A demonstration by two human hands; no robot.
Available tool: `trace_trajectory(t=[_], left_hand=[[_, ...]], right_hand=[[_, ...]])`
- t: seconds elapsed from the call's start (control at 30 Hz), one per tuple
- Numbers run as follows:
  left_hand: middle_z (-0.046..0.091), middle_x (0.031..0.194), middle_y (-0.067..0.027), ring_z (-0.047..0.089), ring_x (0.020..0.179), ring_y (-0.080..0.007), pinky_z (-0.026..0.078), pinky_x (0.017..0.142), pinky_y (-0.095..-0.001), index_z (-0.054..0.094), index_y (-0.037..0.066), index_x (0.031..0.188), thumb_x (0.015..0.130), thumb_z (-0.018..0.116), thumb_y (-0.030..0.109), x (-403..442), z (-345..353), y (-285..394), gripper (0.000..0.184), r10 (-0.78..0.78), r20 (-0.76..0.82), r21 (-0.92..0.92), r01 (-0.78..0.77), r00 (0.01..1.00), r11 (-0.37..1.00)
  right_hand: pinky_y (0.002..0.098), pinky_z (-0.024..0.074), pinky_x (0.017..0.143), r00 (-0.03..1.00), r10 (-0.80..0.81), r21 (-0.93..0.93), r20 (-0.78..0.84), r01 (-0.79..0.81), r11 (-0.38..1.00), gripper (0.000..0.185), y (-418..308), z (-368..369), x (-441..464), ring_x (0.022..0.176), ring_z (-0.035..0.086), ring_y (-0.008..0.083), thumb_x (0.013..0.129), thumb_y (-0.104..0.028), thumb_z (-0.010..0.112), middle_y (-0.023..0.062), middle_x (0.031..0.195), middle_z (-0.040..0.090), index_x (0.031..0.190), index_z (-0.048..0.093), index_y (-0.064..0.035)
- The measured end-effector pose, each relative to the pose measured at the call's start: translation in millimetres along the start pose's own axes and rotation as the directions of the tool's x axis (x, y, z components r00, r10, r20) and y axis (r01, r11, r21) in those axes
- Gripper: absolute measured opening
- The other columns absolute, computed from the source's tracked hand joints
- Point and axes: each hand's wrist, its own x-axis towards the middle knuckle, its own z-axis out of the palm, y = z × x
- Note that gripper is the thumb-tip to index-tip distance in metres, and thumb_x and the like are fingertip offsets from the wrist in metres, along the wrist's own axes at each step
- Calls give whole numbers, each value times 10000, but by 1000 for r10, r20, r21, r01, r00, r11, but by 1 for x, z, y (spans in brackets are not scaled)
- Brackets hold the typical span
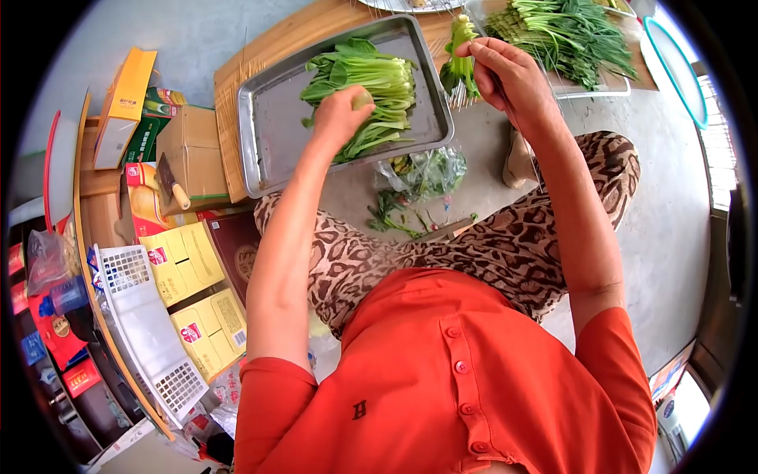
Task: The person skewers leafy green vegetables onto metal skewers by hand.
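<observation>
A metal tray (272, 118) lies on the wooden table (225, 87) with a pile of green leafy vegetables (387, 83) in it. Over the pile's near left part is my left hand (341, 117), its fingers curled round a pale green stalk end. My right hand (509, 79), raised right of the tray, has thumb and forefinger pinched together beside a skewered bundle of greens (460, 59). Thin skewers stick out around that bundle. What exactly the right fingertips hold is too small to tell.
More skewered greens (553, 35) fill a white-rimmed tray at the upper right. A plastic bag of scraps (426, 172) lies on the floor below the table. Cartons (185, 261), a knife (175, 186) and a white basket (142, 316) stand at the left.
</observation>
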Motion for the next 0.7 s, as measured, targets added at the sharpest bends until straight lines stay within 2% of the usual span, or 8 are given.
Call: trace_trajectory(t=[0.03, 0.07, 0.1, 0.17, 0.37, 0.6, 0.67, 0.7], left_hand=[[668, 852, -111, 642, 786, -290, 486, 671, -379, 644, 80, 897, 771, 699, 217, -4, 3, 4, 194, 55, 54, 166, -64, 997, 984], [659, 892, -124, 628, 824, -334, 493, 692, -413, 660, 100, 892, 760, 688, 175, -10, 10, 8, 154, 117, 81, 238, -133, 990, 962], [655, 915, -127, 625, 821, -336, 490, 696, -406, 672, 101, 921, 769, 683, 165, -17, 19, 4, 166, 240, 50, 287, -244, 969, 926], [656, 931, -116, 622, 837, -343, 493, 721, -418, 673, 87, 937, 757, 696, 132, -22, 29, 4, 187, 262, 94, 323, -279, 960, 904], [649, 910, -131, 624, 869, -343, 489, 733, -429, 667, 46, 949, 707, 750, 128, -30, 47, 5, 269, 175, 95, 334, -197, 980, 922], [635, 856, -152, 618, 851, -354, 487, 735, -432, 655, 38, 881, 705, 744, 120, -31, 51, 3, 214, 189, 112, 393, -218, 976, 893], [640, 833, -137, 621, 796, -340, 486, 704, -408, 647, 42, 870, 712, 745, 142, -30, 46, -2, 211, 158, 10, 244, -155, 987, 957], [640, 833, -137, 621, 796, -340, 486, 704, -408, 647, 42, 870, 712, 745, 142, -28, 42, -5, 211, 159, 10, 244, -156, 987, 957]], right_hand=[[194, 257, 392, 1000, -2, -14, 2, 2, 1000, 254, -2, 1, -1, 435, 337, 43, 968, -203, 476, -22, 558, 448, 1003, 623, 2], [194, 257, 392, 1000, 0, -12, 2, 0, 1000, 254, -2, 2, -1, 435, 337, 43, 968, -203, 476, -22, 558, 448, 1003, 623, 2], [195, 257, 394, 1000, -6, -12, 4, 6, 1000, 252, -2, 3, -1, 436, 336, 43, 968, -203, 477, -22, 558, 447, 1002, 623, 0], [195, 257, 396, 1000, -11, -17, -1, 11, 1000, 251, -2, 1, -1, 436, 335, 43, 967, -204, 478, -23, 558, 447, 1002, 624, -3], [201, 254, 400, 1000, 8, -14, -5, -8, 1000, 247, 2, 0, 0, 441, 334, 45, 966, -206, 478, -26, 558, 444, 993, 627, -11], [199, 254, 400, 1000, 6, -38, -13, -7, 999, 251, 0, 3, -2, 433, 334, 45, 965, -213, 480, -28, 551, 441, 984, 634, -15], [198, 252, 400, 999, 15, -47, -32, -17, 999, 251, 0, 2, -2, 429, 334, 46, 965, -212, 480, -28, 549, 441, 982, 635, -15], [199, 251, 400, 1000, 13, -42, -21, -14, 999, 251, 1, 2, -1, 428, 333, 47, 965, -212, 480, -27, 548, 440, 984, 634, -14]])
